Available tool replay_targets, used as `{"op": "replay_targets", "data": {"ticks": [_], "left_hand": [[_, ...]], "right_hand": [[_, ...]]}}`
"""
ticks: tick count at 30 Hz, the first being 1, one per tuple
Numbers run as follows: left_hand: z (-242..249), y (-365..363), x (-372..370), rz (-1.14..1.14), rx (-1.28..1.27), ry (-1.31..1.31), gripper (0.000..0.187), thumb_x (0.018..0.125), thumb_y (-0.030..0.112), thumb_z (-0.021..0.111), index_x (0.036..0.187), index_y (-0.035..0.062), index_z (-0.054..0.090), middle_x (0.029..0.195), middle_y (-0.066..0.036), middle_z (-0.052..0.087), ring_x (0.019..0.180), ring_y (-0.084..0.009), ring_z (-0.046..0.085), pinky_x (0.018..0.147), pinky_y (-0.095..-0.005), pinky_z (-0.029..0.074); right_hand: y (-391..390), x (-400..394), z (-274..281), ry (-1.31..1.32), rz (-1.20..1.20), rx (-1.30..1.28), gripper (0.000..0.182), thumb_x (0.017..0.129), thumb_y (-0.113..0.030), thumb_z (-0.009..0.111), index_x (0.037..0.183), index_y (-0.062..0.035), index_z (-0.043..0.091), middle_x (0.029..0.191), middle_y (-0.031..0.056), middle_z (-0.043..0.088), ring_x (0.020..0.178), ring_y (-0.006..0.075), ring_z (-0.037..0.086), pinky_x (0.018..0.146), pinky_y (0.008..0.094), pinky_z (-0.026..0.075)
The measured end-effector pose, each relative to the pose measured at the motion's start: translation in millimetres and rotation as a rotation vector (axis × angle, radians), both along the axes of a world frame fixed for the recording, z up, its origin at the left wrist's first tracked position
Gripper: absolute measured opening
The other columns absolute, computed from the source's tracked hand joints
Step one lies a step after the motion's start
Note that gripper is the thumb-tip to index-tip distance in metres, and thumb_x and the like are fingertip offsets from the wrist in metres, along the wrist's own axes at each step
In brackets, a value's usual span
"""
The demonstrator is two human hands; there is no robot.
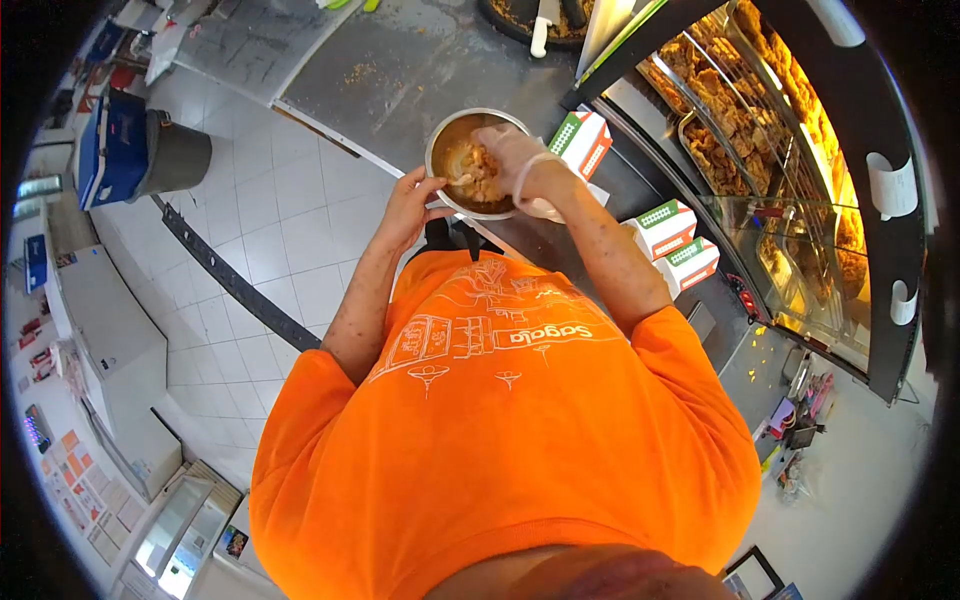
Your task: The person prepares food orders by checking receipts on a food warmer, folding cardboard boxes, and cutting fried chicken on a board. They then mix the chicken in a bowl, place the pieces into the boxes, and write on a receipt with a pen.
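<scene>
A round metal bowl (437, 160) sits at the edge of the counter, its inside coated with brown sauce. Fingers and thumb of my left hand (408, 205) grip the bowl's rim on the near left side. My right hand (510, 160), in a clear plastic glove, reaches into the bowl from the right. Its fingertips are among the sauced, brown food pieces (478, 180); they are blurred and partly hidden, so their grip does not show. What the food pieces are made of is not plain.
Red, green and white boxes (582, 142) stand right of the bowl, with more boxes (662, 230) nearer me. A glass display case (790, 225) holds trays of fried food. A white-handled knife (541, 32) rests on a dark round board at the back. A grey bin (180, 155) stands on the left floor.
</scene>
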State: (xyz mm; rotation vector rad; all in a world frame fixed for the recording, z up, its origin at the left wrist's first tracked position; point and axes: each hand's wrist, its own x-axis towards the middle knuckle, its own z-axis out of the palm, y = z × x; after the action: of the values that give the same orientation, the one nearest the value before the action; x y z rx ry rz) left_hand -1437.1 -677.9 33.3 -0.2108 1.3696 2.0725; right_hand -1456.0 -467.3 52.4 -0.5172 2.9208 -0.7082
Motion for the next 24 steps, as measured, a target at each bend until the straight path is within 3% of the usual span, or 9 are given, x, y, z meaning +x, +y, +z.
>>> {"op": "replay_targets", "data": {"ticks": [5,8,10,12,13,16,17,21,24], "left_hand": [[-19,-1,-3,-0.046,-0.068,0.036,0.018,0.089,0.011,0.053,0.104,0.0022,0.06,0.09,-0.004,0.053,0.09,-0.0138,0.056,0.072,-0.0355,0.059],[1,1,-7,-0.007,0.031,-0.044,0.02,0.089,0.01,0.052,0.106,0.0012,0.058,0.093,-0.004,0.053,0.083,-0.0131,0.056,0.072,-0.0367,0.058],[7,2,-12,0.008,0.029,-0.039,0.02,0.089,0.01,0.051,0.106,0.0009,0.057,0.094,-0.005,0.053,0.079,-0.0123,0.054,0.072,-0.0363,0.059],[5,1,-21,0.017,0.031,-0.025,0.02,0.089,0.01,0.05,0.106,0.0006,0.056,0.095,-0.005,0.053,0.075,-0.0116,0.053,0.072,-0.0358,0.059],[0,-3,-25,0.016,0.027,-0.012,0.019,0.089,0.009,0.05,0.105,0.0004,0.056,0.093,-0.005,0.053,0.073,-0.0108,0.051,0.072,-0.0353,0.059],[-7,-9,-32,0.023,0.029,-0.013,0.019,0.089,0.008,0.051,0.105,-0.0004,0.056,0.09,-0.004,0.052,0.072,-0.0095,0.049,0.072,-0.0338,0.06],[-11,-10,-35,-0.014,0.024,0.0,0.02,0.088,0.008,0.051,0.106,-0.0006,0.056,0.089,-0.004,0.052,0.072,-0.0094,0.049,0.071,-0.0344,0.06],[-10,-11,-39,-0.1,-0.006,0.023,0.02,0.088,0.008,0.052,0.106,-0.0006,0.056,0.09,-0.004,0.053,0.073,-0.0097,0.051,0.071,-0.0352,0.06],[5,-11,-36,-0.066,0.016,-0.008,0.02,0.088,0.008,0.052,0.106,-0.0007,0.056,0.092,-0.005,0.054,0.075,-0.0102,0.054,0.07,-0.0351,0.06]], "right_hand": [[-32,-10,-60,-0.298,0.065,0.209,0.041,0.066,-0.019,0.071,0.102,-0.0028,0.063,0.108,0.0206,0.061,0.11,0.034,0.056,0.091,0.0404,0.047],[-36,-13,21,-0.217,-0.03,0.395,0.032,0.072,-0.012,0.064,0.103,-0.0031,0.064,0.11,0.0207,0.061,0.113,0.0319,0.055,0.094,0.0407,0.045],[-35,-9,30,-0.239,-0.163,0.307,0.036,0.076,-0.006,0.058,0.112,-0.0056,0.061,0.114,0.0183,0.061,0.118,0.0299,0.051,0.096,0.039,0.043],[-18,-12,17,-0.143,0.091,-0.007,0.05,0.075,-0.003,0.06,0.124,-0.01,0.055,0.121,0.0156,0.058,0.116,0.0312,0.053,0.094,0.0367,0.044],[-6,-20,10,-0.272,0.054,-0.158,0.059,0.071,-0.003,0.067,0.127,-0.013,0.052,0.131,0.0155,0.051,0.11,0.0343,0.056,0.09,0.0368,0.047],[-6,-34,16,-0.265,0.113,-0.499,0.06,0.073,-0.005,0.065,0.129,-0.0162,0.049,0.131,0.0148,0.049,0.107,0.0345,0.057,0.09,0.0371,0.047],[-13,-31,34,-0.222,0.137,0.005,0.05,0.075,-0.009,0.065,0.123,-0.0163,0.053,0.122,0.0168,0.054,0.105,0.0356,0.058,0.088,0.0364,0.049],[-42,-33,2,-0.327,0.134,0.208,0.052,0.068,-0.017,0.072,0.116,-0.0065,0.056,0.11,0.026,0.056,0.101,0.0379,0.061,0.079,0.0389,0.053],[-26,-34,-13,-0.226,-0.023,0.302,0.049,0.073,-0.015,0.067,0.118,-0.0152,0.048,0.104,0.0252,0.056,0.089,0.0395,0.063,0.074,0.041,0.053]]}}
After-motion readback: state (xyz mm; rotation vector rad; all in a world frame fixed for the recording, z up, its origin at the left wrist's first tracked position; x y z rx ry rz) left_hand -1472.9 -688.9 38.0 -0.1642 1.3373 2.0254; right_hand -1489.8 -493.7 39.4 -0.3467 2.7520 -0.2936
